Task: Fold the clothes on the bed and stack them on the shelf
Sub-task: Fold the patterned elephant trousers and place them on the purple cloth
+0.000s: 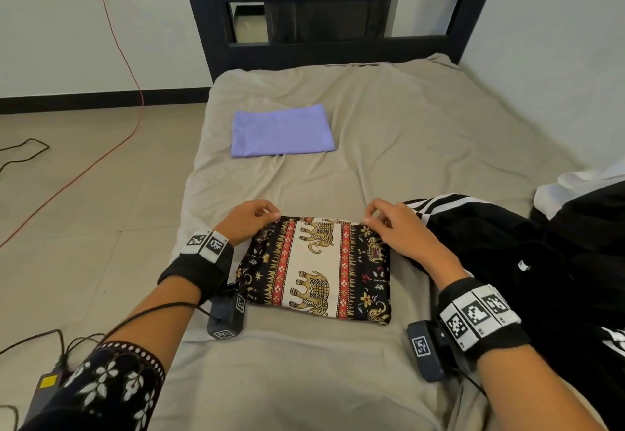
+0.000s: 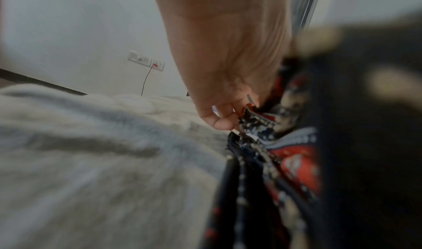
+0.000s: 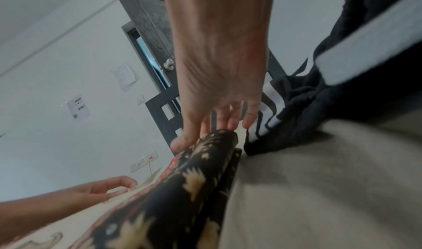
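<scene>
The elephant-print cloth (image 1: 316, 270) lies folded into a rectangle on the bed (image 1: 422, 133), directly before the person. The left hand (image 1: 248, 219) pinches its far corner at about 10 o'clock of the cloth, and the right hand (image 1: 394, 227) pinches the far corner at 2 o'clock; the fingers (image 3: 229, 124) are narrow and closed on the edge, probably to bring the layers even. A folded purple cloth (image 1: 282, 130) waits at 12 o'clock, well apart. The black striped clothes (image 1: 507, 244) at 3 o'clock are not yet folded.
</scene>
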Available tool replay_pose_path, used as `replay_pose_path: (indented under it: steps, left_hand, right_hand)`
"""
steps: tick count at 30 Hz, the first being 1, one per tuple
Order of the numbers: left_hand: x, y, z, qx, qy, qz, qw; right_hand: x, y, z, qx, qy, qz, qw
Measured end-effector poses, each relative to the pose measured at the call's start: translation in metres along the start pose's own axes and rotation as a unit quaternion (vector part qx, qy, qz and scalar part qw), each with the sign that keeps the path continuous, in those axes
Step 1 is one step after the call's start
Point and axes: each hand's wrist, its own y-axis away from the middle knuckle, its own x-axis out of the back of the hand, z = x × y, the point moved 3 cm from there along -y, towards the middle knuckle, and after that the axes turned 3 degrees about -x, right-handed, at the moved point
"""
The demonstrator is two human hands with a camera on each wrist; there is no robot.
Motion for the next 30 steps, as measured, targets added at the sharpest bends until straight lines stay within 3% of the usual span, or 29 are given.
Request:
replay_pose_path:
  steps: [3,6,13,16,21,25,27,30]
  left_hand:
    - [0.005,0.003,-0.002,-0.045,0.016,-0.025,0.999]
    - [0.009,0.003,-0.003,-0.06,-0.012,-0.049,0.997]
    - [0.006,-0.005,0.008,-0.124,-0.08,0.022,0.989]
    - [-0.001,-0.01,0.006,-0.096,-0.082,-0.003,0.992]
    - [-0.003,-0.019,0.007,-0.06,-0.1,0.034,0.993]
    - [-0.004,-0.023,-0.002,-0.005,-0.119,0.021,0.993]
    - [-0.002,-0.022,-0.005,0.007,-0.122,0.021,0.992]
    - [0.002,-0.02,-0.004,-0.022,-0.115,0.005,0.993]
  right_hand:
    - [0.004,0.002,-0.001,0.0,0.015,-0.052,0.999]
    - [0.005,0.004,-0.006,0.008,0.021,-0.054,0.998]
    - [-0.001,0.0,-0.005,0.001,-0.003,-0.014,1.0]
    - [-0.01,-0.005,0.001,-0.008,0.024,0.0,1.0]
    - [-0.013,-0.008,0.002,-0.02,0.018,0.048,0.999]
    - [-0.014,-0.006,0.003,-0.039,0.075,0.103,0.991]
    - [-0.014,-0.005,0.001,-0.018,0.115,0.112,0.987]
    - [-0.003,-0.007,0.004,-0.029,0.091,0.076,0.993]
